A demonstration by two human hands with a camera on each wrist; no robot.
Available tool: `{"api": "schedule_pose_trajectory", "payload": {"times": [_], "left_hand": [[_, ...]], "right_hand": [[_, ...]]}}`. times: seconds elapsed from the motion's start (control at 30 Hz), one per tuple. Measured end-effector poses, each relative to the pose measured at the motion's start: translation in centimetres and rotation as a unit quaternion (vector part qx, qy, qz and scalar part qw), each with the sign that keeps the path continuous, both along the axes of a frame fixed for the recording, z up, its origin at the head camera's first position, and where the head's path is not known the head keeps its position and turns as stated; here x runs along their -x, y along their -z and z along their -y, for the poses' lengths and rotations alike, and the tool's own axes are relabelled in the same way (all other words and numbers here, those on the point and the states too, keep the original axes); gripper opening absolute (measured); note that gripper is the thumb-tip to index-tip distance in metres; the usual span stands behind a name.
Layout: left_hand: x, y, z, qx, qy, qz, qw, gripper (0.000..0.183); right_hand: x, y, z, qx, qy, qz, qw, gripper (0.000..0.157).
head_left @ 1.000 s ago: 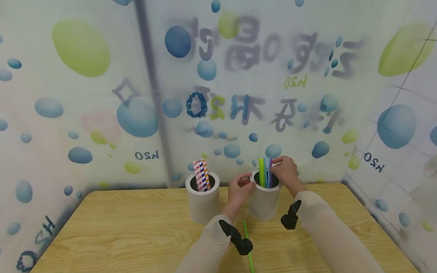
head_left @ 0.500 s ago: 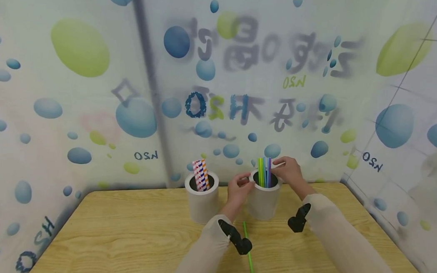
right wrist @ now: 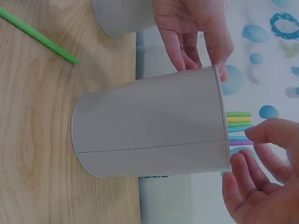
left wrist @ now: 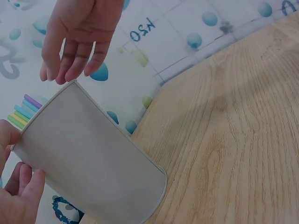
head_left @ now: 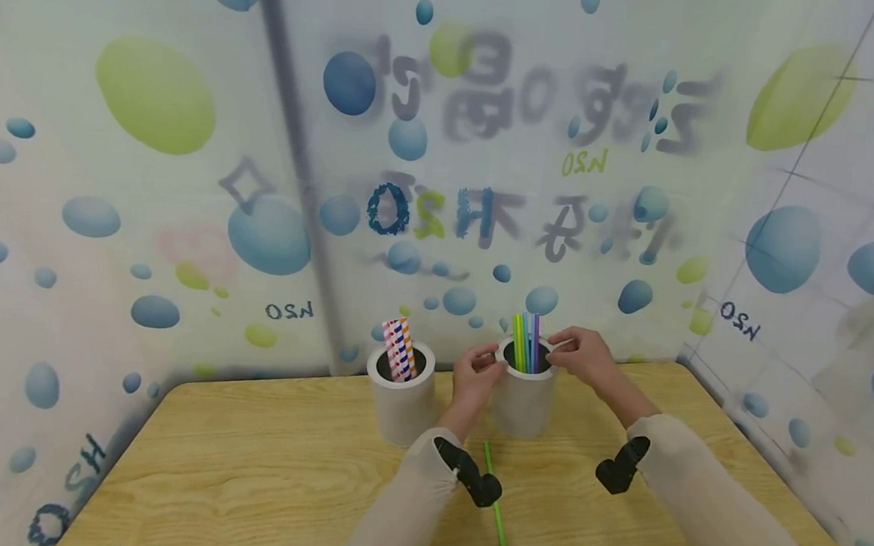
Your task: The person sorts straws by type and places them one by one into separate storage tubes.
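A white cylindrical container (head_left: 522, 408) stands upright on the table, holding several plain straws (head_left: 526, 345) in green, yellow, blue and purple. My left hand (head_left: 473, 384) holds this container at its left rim; in the left wrist view its thumb lies at the rim and the fingers against the side. On the opposite side, my right hand (head_left: 584, 357) is at the right rim with loosely bent fingers and nothing held. In the right wrist view the right thumb (right wrist: 271, 130) is close to the straw tips; whether it touches them I cannot tell.
A second white container (head_left: 404, 409) with several patterned straws (head_left: 400, 350) stands to the left. One green straw (head_left: 498, 519) lies on the wooden table (head_left: 260, 463) in front. A printed curtain (head_left: 414, 155) hangs directly behind the table.
My right hand has drawn away from the straws, moving right and slightly down to the container's rim. The left hand has kept its place on the container.
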State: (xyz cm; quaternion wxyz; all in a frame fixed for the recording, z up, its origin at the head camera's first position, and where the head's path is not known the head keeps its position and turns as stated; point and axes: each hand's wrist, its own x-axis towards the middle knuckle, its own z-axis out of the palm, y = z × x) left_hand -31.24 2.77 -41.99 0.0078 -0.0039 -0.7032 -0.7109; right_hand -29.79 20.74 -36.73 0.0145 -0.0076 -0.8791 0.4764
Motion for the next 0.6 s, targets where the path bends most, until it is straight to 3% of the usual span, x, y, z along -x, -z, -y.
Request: {"api": "schedule_pose_trajectory", "payload": {"times": [0.4,0.6], "left_hand": [[0.3,0.2,-0.1,-0.002,-0.001,0.007,1.0,0.032],[0.4,0.3,-0.1,-0.002,0.003,0.006,1.0,0.032]], "right_hand": [[-3.2,1.4,-0.6,0.016,-0.018,-0.031,0.999,0.028],[-4.3,3.0,-0.7,0.022,-0.02,-0.047,0.998,0.026]]}}
